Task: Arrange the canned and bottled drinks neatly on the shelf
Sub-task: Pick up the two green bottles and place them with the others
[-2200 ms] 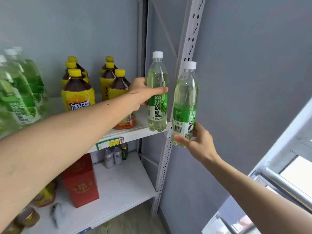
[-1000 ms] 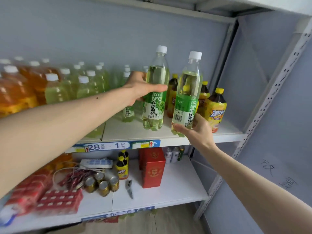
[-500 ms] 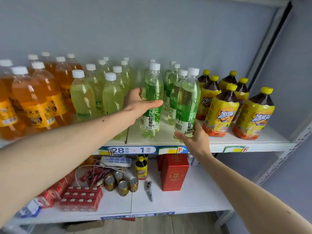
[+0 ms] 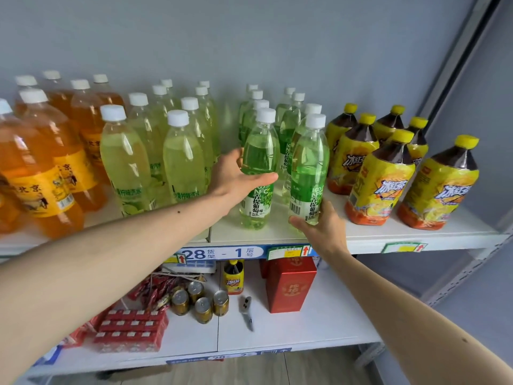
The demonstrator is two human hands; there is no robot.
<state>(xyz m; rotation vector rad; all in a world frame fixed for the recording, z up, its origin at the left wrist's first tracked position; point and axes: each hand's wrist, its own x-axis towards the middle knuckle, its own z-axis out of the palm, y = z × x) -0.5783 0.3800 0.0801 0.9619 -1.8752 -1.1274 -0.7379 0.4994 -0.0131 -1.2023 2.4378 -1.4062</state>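
My left hand point(image 4: 236, 177) grips a green grape-drink bottle point(image 4: 259, 151) around its middle; the bottle stands upright at the front of the upper shelf point(image 4: 388, 237). My right hand point(image 4: 319, 227) holds a second identical green bottle point(image 4: 309, 162) by its base, upright, just to the right of the first. Both bottles are at the front of two rows of the same green bottles point(image 4: 291, 118). Pale lime bottles point(image 4: 183, 159) stand to the left, yellow-capped iced tea bottles point(image 4: 383, 173) to the right.
Orange soda bottles point(image 4: 41, 162) fill the far left of the upper shelf. On the lower shelf sit a red box point(image 4: 290, 284), several gold cans point(image 4: 200, 301), one small iced tea bottle point(image 4: 234, 276), red packs point(image 4: 130, 332) and a small tool point(image 4: 247, 312). A metal shelf post point(image 4: 455, 65) rises at right.
The view swung left from the shelf's right end to its middle. Both hands carried the two green bottles along and brought them down to the front of the green rows.
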